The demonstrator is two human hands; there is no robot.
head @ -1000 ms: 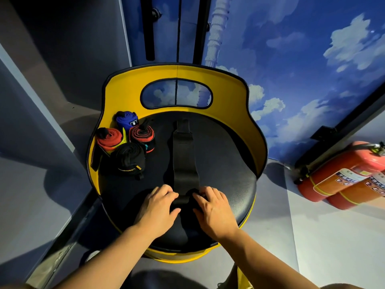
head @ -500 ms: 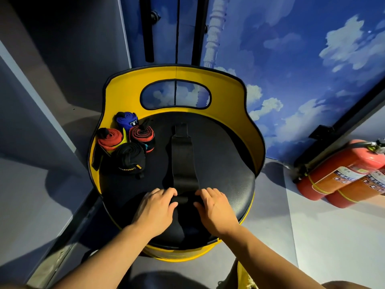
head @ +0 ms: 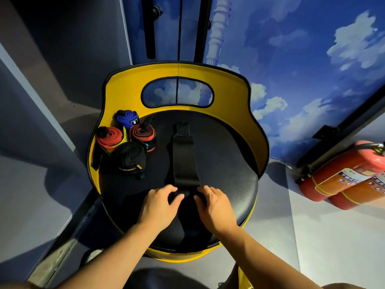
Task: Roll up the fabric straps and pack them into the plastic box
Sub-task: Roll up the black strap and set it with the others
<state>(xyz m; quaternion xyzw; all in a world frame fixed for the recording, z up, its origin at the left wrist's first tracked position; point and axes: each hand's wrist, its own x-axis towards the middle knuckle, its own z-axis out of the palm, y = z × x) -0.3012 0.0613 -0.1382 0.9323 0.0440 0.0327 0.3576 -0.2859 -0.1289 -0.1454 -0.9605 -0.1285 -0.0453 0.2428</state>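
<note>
A black fabric strap [head: 184,159] lies flat along the middle of the black seat [head: 225,180], its near end wound into a small roll. My left hand [head: 159,206] and my right hand [head: 214,207] both pinch that roll from either side. On the seat's left sit rolled straps: a blue one [head: 127,118], a red one [head: 109,137], a red-and-black one [head: 143,133] and a black one [head: 130,157]. No plastic box is in view.
The seat has a yellow curved backrest [head: 125,88] with an oval cut-out. Two red fire extinguishers [head: 343,178] lie on the floor at the right. A blue cloud-painted wall stands behind, grey panels to the left.
Both hands have shifted slightly forward along the strap, and the roll between them has advanced a little up the strap.
</note>
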